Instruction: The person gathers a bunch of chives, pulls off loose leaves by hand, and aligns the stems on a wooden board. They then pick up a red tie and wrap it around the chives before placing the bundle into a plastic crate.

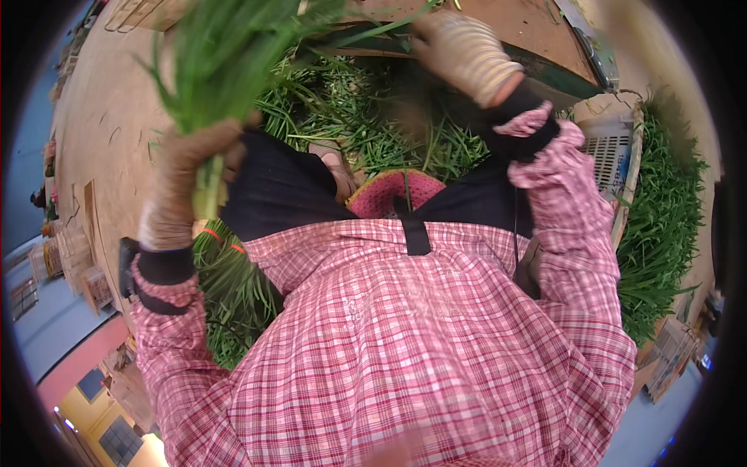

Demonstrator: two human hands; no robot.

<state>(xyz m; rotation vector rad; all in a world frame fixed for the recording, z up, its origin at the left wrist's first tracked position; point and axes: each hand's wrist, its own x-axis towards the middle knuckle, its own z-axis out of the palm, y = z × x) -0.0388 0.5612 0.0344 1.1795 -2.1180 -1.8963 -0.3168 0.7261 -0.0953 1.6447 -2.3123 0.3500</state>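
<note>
My left hand [204, 159], in a brownish work glove, is closed around a bunch of garlic chives [226, 66]. The long leaves fan upward and blur with motion, while the pale stem ends stick out below the fist. My right hand [459, 54], in a striped glove, is at the far side near the edge of a brown board [537, 31]. A loose green leaf [381, 33] lies close to its fingers, which are smeared by motion; whether they grip it I cannot make out.
Loose chive leaves [366, 128] cover the ground between my legs. Bundles tied with red bands [226, 240] lie by my left hip. To the right stand a pale plastic crate [608, 152] and a big heap of greens [661, 226]. A pink perforated seat or basket [381, 198] shows below me.
</note>
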